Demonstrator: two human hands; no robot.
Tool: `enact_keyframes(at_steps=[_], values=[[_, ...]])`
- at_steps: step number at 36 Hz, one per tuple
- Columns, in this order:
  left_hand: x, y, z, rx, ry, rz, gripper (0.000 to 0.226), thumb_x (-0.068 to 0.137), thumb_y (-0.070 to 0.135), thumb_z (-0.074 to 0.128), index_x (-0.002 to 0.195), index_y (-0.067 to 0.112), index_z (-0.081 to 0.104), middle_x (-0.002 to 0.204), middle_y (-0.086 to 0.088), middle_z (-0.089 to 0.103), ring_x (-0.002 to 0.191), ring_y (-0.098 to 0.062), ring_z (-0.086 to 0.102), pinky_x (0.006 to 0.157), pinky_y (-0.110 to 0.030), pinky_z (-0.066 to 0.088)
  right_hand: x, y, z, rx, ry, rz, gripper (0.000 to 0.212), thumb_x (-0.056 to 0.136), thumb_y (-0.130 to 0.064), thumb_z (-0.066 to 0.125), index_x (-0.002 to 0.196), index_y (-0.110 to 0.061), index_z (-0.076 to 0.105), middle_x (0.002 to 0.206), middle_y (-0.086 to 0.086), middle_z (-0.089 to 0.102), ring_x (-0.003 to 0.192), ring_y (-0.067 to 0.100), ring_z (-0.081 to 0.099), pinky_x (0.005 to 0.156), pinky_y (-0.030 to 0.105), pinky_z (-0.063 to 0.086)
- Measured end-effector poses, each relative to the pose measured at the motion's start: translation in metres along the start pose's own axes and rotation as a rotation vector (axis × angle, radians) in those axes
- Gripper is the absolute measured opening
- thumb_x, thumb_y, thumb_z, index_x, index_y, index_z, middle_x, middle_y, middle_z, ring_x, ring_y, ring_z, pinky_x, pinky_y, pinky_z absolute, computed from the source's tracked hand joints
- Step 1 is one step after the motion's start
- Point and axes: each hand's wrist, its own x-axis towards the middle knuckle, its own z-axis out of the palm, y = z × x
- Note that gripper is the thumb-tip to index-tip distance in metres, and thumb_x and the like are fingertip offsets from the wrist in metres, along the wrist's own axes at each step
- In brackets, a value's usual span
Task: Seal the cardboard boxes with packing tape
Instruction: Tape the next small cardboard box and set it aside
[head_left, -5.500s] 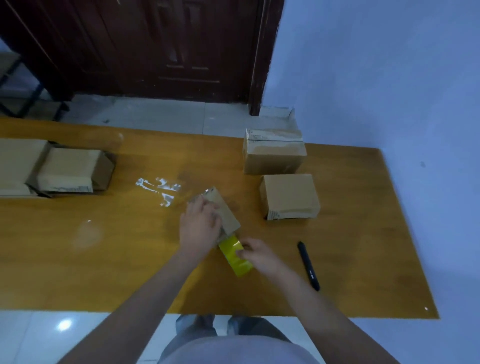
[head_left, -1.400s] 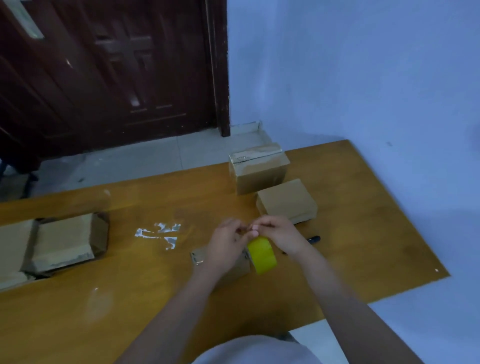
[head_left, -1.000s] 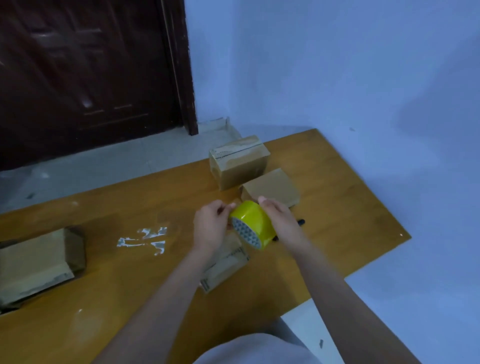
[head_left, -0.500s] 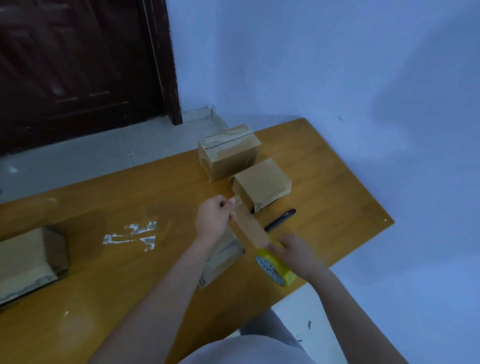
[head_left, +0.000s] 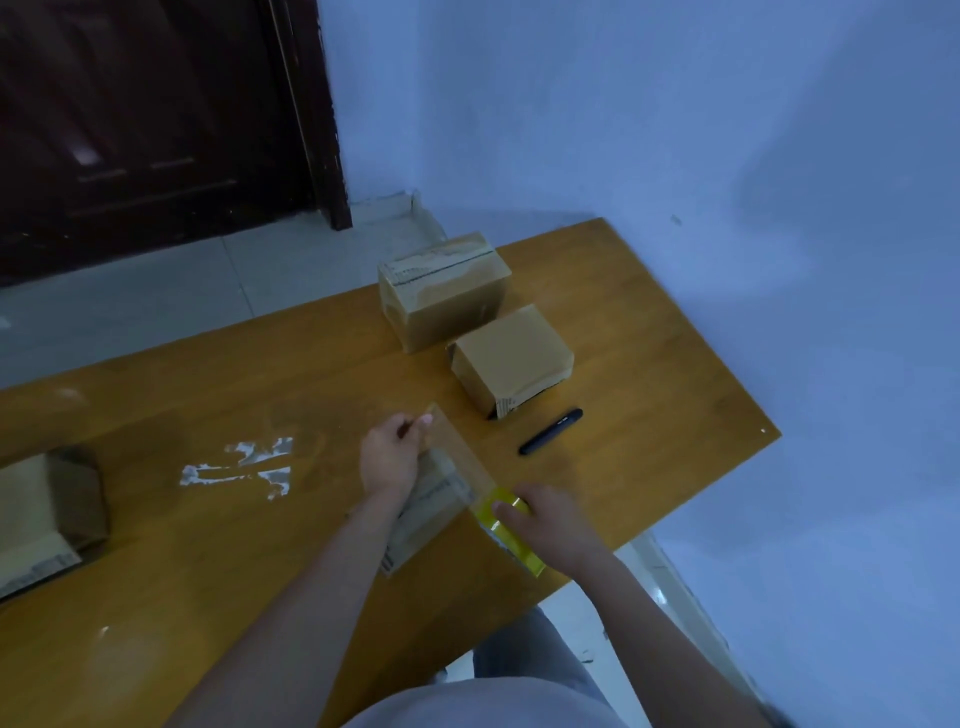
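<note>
My left hand (head_left: 390, 457) pinches the tape's free end over the small box (head_left: 423, 506) lying mid-table, my right hand (head_left: 540, 519) grips the yellow tape roll (head_left: 506, 530) at its near end — if tension slackens, I judge the strip wrinkles or lands crooked

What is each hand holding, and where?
Left hand pinches the free end of the tape strip; right hand grips the yellow tape roll around its rim.
</note>
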Motion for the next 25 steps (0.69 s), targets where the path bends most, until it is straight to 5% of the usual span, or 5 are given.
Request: enact_keyframes(at_steps=[10, 17, 22, 25], values=[[0.005, -0.005, -0.001, 0.04, 0.03, -0.069, 0.037, 0.092, 0.028, 0.061, 0.077, -0.005, 0.065, 0.074, -0.022, 0.064, 0.063, -0.025, 0.053, 0.054, -0.032, 0.038, 0.013, 0.002, 0.008, -0.052, -0.033, 0.036, 0.036, 0.097, -0.042, 0.045, 0.069, -0.019, 0.046, 0.062, -0.005, 0.041, 0.053, 0.007, 0.039, 0.048, 0.021, 0.027], [0.016, 0.002, -0.004, 0.101, -0.141, -0.32, 0.034, 0.09, 0.03, 0.065, 0.066, 0.006, 0.062, 0.067, -0.008, 0.058, 0.069, -0.024, 0.056, 0.064, -0.031, 0.045, 0.024, 0.01, 0.022, 0.019, -0.014, 0.08, 0.04, 0.096, -0.042, 0.046, 0.064, -0.02, 0.039, 0.062, -0.004, 0.04, 0.054, 0.007, 0.038, 0.048, 0.022, 0.027], [0.025, 0.006, -0.011, 0.238, -0.273, -0.471, 0.035, 0.086, 0.035, 0.069, 0.096, 0.002, 0.062, 0.098, -0.011, 0.061, 0.1, -0.029, 0.061, 0.079, -0.033, 0.049, 0.027, 0.011, 0.021, 0.048, -0.04, 0.045, 0.032, 0.097, -0.039, 0.046, 0.07, -0.022, 0.046, 0.065, -0.008, 0.043, 0.056, 0.002, 0.04, 0.049, 0.017, 0.027], [0.023, 0.006, -0.013, 0.233, -0.343, -0.57, 0.043, 0.09, 0.035, 0.063, 0.116, 0.001, 0.057, 0.11, -0.013, 0.06, 0.099, -0.028, 0.059, 0.075, -0.033, 0.047, 0.03, 0.01, 0.021, 0.066, -0.05, 0.038, 0.033, 0.097, -0.039, 0.046, 0.068, -0.022, 0.044, 0.065, -0.007, 0.044, 0.057, 0.004, 0.041, 0.05, 0.019, 0.029]])
